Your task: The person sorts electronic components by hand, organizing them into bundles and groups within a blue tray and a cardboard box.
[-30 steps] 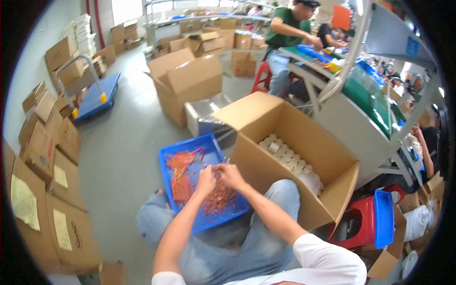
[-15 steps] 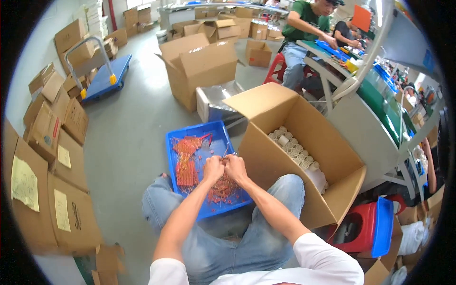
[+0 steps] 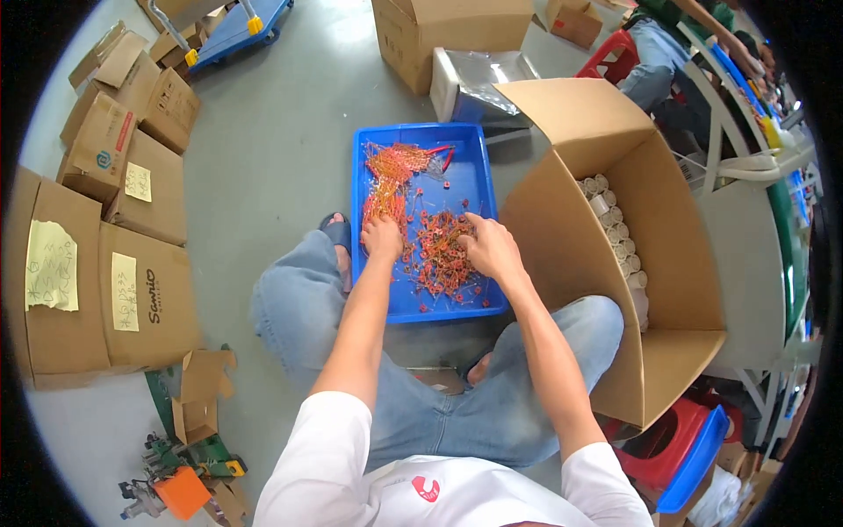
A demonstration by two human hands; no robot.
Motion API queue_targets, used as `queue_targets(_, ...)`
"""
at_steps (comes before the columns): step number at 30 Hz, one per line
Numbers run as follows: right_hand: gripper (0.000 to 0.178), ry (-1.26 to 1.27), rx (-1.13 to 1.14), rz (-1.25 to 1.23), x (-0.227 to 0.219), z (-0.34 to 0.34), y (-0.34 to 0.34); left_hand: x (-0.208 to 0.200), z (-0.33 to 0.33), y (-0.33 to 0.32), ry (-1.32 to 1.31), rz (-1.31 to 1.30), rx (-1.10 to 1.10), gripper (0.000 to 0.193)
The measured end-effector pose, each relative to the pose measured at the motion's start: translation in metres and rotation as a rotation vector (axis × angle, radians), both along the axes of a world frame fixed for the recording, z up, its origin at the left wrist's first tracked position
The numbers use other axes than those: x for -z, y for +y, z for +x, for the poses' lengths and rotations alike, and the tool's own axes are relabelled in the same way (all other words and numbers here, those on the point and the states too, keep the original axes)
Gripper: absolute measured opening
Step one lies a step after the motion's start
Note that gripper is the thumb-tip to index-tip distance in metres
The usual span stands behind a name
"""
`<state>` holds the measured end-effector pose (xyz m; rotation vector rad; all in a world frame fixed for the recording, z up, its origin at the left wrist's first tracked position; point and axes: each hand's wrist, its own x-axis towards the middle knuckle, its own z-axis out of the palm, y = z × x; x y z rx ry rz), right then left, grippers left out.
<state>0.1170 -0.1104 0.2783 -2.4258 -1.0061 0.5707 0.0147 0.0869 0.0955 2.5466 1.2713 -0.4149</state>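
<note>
A blue plastic tray (image 3: 423,311) lies on the floor in front of me. Along its left side is a bundle of long orange-red strips with thin wires (image 3: 392,164). A loose heap of small red pieces with wire leads (image 3: 439,261) fills the tray's lower right part. My left hand (image 3: 383,239) reaches down onto the lower end of the strips, fingers curled; what lies under them is hidden. At the heap's right edge rests my right hand (image 3: 493,249), thumb and forefinger apart. Red-handled pliers (image 3: 449,159) appear to lie at the tray's far end.
Right of the tray stands an open cardboard box (image 3: 562,228) holding white cylindrical rolls (image 3: 617,230). A foil-lined white box (image 3: 483,83) is beyond the tray. Closed cartons (image 3: 149,285) line the left, near a blue trolley (image 3: 241,35). A red stool (image 3: 663,448) sits at lower right.
My hands were together over the tray and have separated, left to the strips, right to the heap. The view has tilted down, so the tray appears higher.
</note>
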Motion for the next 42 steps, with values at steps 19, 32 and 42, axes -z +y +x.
queue_targets(19,0.05,-0.016,0.009,0.016,0.007,0.021,0.003,-0.02,0.019,0.056,-0.068,-0.28,-0.369,0.122)
queue_targets(32,0.024,0.983,0.193,0.767,0.014,0.028,-0.007,-0.21,-0.008,-0.058,-0.637,-0.282,0.428,0.123)
queue_targets(42,0.024,0.508,0.027,0.68,0.002,0.013,-0.022,-0.173,0.01,-0.057,-0.814,-1.049,0.221,0.02)
